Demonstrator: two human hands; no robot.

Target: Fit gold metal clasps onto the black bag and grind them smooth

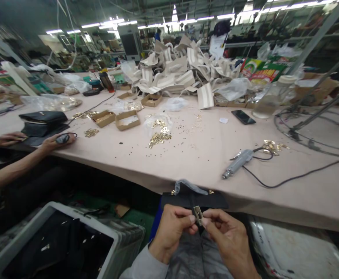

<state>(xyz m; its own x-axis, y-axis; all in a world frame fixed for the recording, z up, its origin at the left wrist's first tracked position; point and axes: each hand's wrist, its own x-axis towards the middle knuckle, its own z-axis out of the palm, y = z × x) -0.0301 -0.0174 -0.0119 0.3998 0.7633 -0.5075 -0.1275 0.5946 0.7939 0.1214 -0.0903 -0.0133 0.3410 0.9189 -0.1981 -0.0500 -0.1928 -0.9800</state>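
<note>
A black handbag (213, 200) lies against the table's front edge over my lap, its handle (191, 186) wrapped in greyish plastic with gold rings at both ends. Down from its middle runs a narrow black strap (193, 199). At the strap's lower part is a small gold rectangular metal plate (198, 212) with a slot in it. My left hand (172, 229) pinches the plate's left side, close to the strap. From the other side, the thumb and fingers of my right hand (229, 237) grip its lower right edge. My fingertips partly hide strap and plate.
An electric screwdriver (238, 162) with a cord lies right on the table (169, 170). Gold fittings (159, 139) and tiny black screws are scattered mid-table, near cardboard boxes (128, 121). A co-worker's hands (55, 142) touch a black bag at left. Below stands a grey crate (111, 232).
</note>
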